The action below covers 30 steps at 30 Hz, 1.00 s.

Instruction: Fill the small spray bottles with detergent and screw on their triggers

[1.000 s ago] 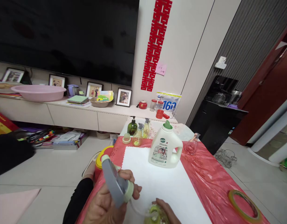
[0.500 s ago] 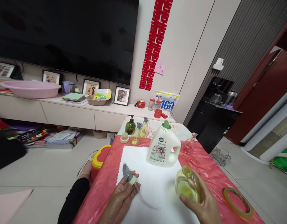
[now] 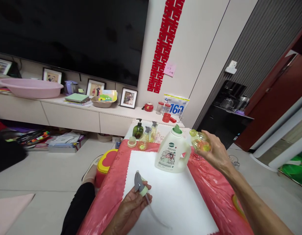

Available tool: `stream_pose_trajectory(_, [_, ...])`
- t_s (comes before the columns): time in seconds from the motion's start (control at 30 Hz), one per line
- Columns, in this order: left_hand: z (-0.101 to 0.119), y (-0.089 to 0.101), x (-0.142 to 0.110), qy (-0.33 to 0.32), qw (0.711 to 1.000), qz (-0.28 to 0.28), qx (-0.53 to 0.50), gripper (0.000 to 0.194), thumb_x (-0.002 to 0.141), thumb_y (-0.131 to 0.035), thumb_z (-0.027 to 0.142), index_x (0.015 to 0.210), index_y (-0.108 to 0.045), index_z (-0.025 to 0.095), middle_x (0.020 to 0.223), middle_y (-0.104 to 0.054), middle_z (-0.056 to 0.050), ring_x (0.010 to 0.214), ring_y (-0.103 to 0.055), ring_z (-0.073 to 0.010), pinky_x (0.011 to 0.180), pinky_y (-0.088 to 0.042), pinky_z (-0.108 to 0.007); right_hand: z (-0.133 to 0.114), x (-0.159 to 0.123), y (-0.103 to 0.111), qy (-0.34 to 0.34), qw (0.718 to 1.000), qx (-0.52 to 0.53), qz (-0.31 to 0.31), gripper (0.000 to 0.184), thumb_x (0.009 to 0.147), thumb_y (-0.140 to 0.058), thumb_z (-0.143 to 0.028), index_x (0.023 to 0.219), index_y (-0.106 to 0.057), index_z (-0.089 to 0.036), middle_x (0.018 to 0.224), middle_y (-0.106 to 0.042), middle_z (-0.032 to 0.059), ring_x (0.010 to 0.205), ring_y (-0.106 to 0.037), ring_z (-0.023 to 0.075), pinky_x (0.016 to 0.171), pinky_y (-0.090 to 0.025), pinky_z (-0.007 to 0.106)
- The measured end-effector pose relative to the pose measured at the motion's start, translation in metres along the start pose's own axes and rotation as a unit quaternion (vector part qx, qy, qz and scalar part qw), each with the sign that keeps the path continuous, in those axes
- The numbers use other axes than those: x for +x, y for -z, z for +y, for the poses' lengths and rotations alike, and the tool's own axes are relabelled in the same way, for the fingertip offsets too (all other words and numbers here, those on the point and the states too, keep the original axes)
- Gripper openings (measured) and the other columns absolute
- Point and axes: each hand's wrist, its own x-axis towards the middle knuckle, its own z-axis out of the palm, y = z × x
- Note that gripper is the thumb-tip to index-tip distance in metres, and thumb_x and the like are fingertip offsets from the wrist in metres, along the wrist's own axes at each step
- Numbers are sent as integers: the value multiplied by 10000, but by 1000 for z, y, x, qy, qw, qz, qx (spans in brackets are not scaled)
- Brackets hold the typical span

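In my left hand (image 3: 132,204) is a grey spray nozzle (image 3: 139,182) with a pale green collar, its thin clear tube trailing down over the white mat (image 3: 175,195). My right hand (image 3: 216,151) grips a clear yellowish bottle (image 3: 200,141), raised and tilted with its neck toward the left. Left of that bottle stands a large white detergent jug (image 3: 172,151) with a green spout (image 3: 177,129). A pale cap (image 3: 131,141) sits at the mat's far left, beside a clear spray bottle (image 3: 143,141) with a grey nozzle.
A dark green pump bottle (image 3: 138,130) and another spray bottle (image 3: 154,129) stand at the table's far end. My right forearm partly covers a roll of tape (image 3: 236,205) on the red tablecloth (image 3: 207,182). Beside the table is a red and yellow stool (image 3: 106,161).
My right hand has lifted the bottle up and away, tipping it beside the jug. My left hand, with the spray nozzle, has shifted only slightly right.
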Motion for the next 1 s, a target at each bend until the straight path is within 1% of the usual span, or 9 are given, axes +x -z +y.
stream_pose_trajectory(0.13, [-2,0,0,5,1000,-6,5,435,675,-896,281,1083,-748,245,1050,-736,-43,876,-705,-191,893,-497,-337,10,25,-2,69,994,-79,-16,748,709,-598,-432,1381,-504,-118,1258,-569,129,1100,-506,303,973,-445,446])
stream_pose_trajectory(0.27, [-2,1,1,9,1000,1,6,423,694,-885,286,1091,-745,246,1049,-741,-49,881,-702,-188,901,-489,-340,12,40,-2,103,983,-146,-29,711,734,-605,-342,1401,-468,-138,1326,-535,114,1159,-484,303,975,-441,429])
stream_pose_trajectory(0.4, [-1,-1,1,14,1000,5,-2,456,659,-908,284,1084,-750,237,1042,-747,-62,882,-703,-192,901,-486,-339,4,47,0,112,974,-190,-50,714,736,-623,-296,1411,-455,-139,1334,-526,117,1171,-473,303,951,-445,425])
stream_pose_trajectory(0.57, [-1,-3,1,19,1000,13,-14,434,668,-905,254,1074,-755,222,1019,-753,-75,889,-702,-187,915,-478,-332,-7,51,2,116,963,-229,-77,693,770,-615,-286,1427,-438,-153,1370,-501,122,1196,-451,308,887,-453,426])
stream_pose_trajectory(0.77, [0,-4,1,17,1000,12,-20,444,649,-915,248,1064,-759,227,1009,-758,-78,891,-700,-192,921,-474,-339,-12,56,1,135,950,-270,-80,695,763,-610,-255,1429,-442,-149,1391,-488,137,1197,-443,319,852,-445,420])
stream_pose_trajectory(1.0, [1,-9,0,21,999,17,-29,435,623,-931,241,1028,-771,232,995,-760,-77,904,-687,-180,941,-460,-334,-15,61,2,150,935,-309,-91,703,777,-584,-253,1454,-425,-148,1395,-484,125,1188,-438,305,845,-431,406])
